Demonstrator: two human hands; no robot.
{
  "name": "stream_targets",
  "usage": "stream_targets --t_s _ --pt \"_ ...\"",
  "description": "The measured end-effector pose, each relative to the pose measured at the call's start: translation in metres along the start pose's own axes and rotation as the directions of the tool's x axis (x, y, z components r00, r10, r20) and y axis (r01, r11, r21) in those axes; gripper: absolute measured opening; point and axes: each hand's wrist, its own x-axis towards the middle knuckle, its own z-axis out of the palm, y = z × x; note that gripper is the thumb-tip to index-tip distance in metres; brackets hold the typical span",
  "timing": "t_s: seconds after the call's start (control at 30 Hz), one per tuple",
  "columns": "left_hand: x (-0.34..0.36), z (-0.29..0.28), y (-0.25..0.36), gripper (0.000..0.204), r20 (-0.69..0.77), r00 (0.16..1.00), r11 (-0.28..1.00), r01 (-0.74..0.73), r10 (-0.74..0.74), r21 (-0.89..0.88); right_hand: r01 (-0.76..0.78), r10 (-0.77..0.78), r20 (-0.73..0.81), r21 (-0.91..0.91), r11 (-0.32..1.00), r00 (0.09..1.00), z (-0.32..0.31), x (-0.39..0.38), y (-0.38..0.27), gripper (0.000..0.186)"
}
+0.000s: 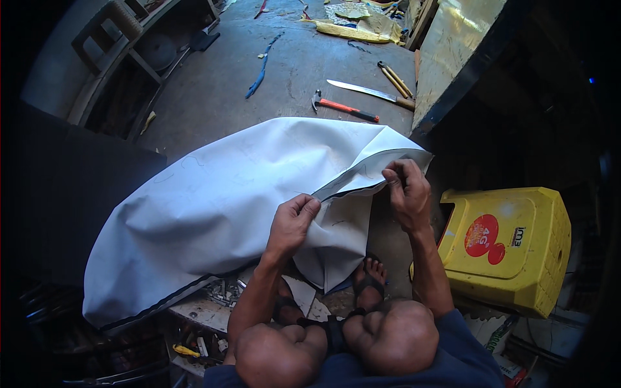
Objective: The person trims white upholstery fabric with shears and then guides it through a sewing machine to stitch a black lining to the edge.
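A large sheet of white coated fabric lies bunched in front of me, with dark edging along its lower left side. A folded seam with a dark line runs toward its right corner. My left hand pinches this seam near the middle of the sheet. Further right, my right hand grips the edge of the same fabric with curled fingers; anything small between those fingertips is too small to make out. My knees and sandalled feet show below the sheet.
Beyond the fabric lie a hammer, a long knife, pliers-like tool and blue strip. A yellow plastic stool stands right, beside an upright board. Shelving is back left; scraps lie at the back.
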Motion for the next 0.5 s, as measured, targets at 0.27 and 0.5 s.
stream_targets --t_s 0.27,0.5 --pt "-0.012 -0.003 0.025 0.024 0.121 0.897 0.565 -0.368 0.426 0.739 -0.086 0.039 0.342 0.122 0.989 0.939 0.008 -0.03 0.011 0.016" --pt "-0.01 0.01 -0.012 0.022 0.1 0.525 0.258 -0.564 0.845 0.784 -0.13 -0.034 0.47 0.313 0.941 0.882 -0.002 -0.021 -0.018 0.033"
